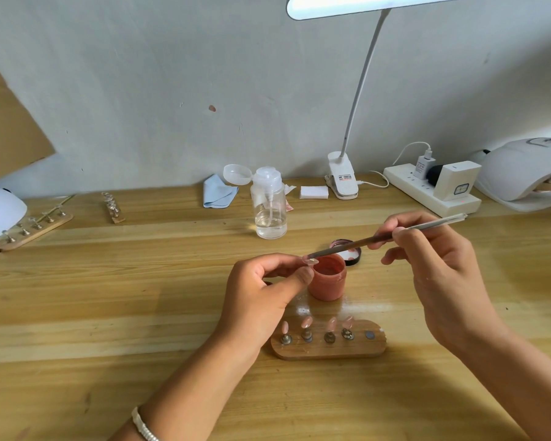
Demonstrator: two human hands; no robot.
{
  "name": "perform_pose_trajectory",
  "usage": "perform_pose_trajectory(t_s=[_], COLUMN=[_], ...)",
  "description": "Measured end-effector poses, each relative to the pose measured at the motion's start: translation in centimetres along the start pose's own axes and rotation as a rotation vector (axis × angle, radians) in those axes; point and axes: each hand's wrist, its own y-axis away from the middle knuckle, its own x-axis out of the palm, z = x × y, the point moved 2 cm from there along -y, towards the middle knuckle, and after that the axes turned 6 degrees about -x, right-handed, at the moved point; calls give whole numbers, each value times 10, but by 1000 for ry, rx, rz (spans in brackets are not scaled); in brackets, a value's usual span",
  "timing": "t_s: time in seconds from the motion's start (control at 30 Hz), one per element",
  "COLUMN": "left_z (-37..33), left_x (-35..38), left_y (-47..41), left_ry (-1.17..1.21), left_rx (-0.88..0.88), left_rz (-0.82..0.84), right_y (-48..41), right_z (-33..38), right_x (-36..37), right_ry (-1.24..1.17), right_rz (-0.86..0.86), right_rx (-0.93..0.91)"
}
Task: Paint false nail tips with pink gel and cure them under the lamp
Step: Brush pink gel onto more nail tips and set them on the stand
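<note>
Wooden table [109, 313] filled lower frame.
- Centre: open pink gel jar [327, 281]; black lid [352, 256] just behind, to right.
- Lower centre: wooden nail stand [328, 350] bearing four pink tips [306, 323].
- Upper centre, near back edge: clear pump bottle [269, 208], blue cloth [218, 192], white pads [314, 192], lamp clip [342, 183].
- Upper right: power strip [427, 194], white curing lamp [522, 170].
- Left: long wooden stand [34, 229], short wooden stand [113, 210], white domed device [0, 208].

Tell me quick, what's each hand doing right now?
Left hand: closed, pinching a false nail tip.
Right hand: closed, gripping the brush.
</note>
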Motion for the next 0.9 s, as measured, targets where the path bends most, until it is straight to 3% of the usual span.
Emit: perform_pose_trajectory(t_s=[0.9], left_z=[0], left_x=[1], left_y=[2], left_ry=[-5], left_rx=[-11], left_rz=[33], right_y=[-1], right_z=[5], right_x=[0], right_ry=[-30], right_rz=[9], right_rx=[-15])
